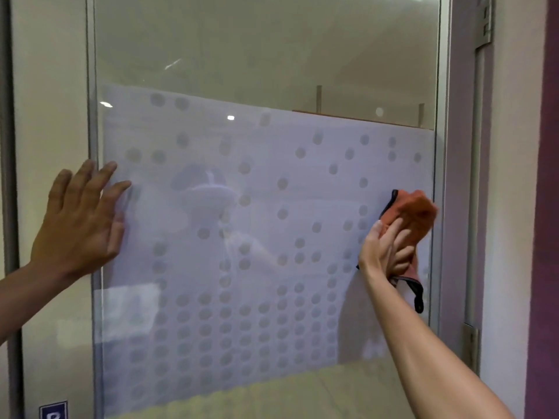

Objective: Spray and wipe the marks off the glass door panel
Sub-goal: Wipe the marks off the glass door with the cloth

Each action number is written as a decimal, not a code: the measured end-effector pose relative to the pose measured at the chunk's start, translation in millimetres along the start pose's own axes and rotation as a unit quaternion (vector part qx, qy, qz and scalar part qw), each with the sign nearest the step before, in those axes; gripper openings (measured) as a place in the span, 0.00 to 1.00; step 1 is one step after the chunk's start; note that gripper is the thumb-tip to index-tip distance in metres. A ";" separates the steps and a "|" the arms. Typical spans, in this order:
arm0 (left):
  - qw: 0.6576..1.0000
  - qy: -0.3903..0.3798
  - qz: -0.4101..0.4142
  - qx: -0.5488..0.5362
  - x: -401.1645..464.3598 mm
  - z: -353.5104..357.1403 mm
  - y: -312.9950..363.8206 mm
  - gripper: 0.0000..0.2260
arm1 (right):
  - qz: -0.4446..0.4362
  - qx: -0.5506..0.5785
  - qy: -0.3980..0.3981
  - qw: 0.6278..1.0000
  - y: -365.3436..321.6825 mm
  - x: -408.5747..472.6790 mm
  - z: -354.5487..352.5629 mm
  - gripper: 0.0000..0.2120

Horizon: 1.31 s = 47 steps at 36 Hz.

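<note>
Wiping stage, we judge; no spray bottle in view. Our right hand [385,246] clutches orange cloth [408,216], pressed on glass door panel [257,55] near right frame [440,176]. Left hand [80,216] flat, fingers spread, bracing left edge. Marks too faint to tell; frosted dotted film [211,267] mostly uncovered yet.

**Bare Forearms, No Sleeves**

Both forearms were bare up to the picture's lower edge, with no sleeve, watch, ring or glove. The left hand [79,220] appeared beside the left frame of the glass door panel [266,267]; the right hand [385,247] appeared near its right frame. Fingernails were short and unpainted.
</note>
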<state>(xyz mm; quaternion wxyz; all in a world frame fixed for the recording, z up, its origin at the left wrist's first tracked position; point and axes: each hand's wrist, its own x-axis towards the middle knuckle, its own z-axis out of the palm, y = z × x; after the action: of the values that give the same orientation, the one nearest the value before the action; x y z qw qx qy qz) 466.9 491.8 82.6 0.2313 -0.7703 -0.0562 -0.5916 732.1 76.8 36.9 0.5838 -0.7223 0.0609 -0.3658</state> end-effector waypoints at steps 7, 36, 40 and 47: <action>1.000 0.001 0.010 0.011 -0.9 2.5 -1.1 0.27 | -0.140 -0.042 -0.031 0.989 -68.7 -55.1 23.5 0.29; 0.959 0.067 -0.023 -0.275 -1.0 -6.6 -28.1 0.30 | -0.736 -0.168 -0.254 0.604 -7.1 -318.6 88.6 0.32; 0.960 0.061 -0.020 -0.273 -0.9 -6.1 -28.8 0.29 | -0.785 -0.197 -0.261 0.527 20.9 -312.2 86.8 0.30; 0.969 0.043 -0.005 -0.244 -2.8 -1.5 -32.0 0.27 | -0.824 -0.254 -0.269 0.428 67.1 -292.6 71.7 0.28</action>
<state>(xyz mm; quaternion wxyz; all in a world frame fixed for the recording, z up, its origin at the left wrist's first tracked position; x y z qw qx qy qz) 453.2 520.1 89.5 0.0357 -0.7773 0.0959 -0.6208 585.7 263.9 -160.1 -0.2186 -0.6063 -0.6333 -0.4285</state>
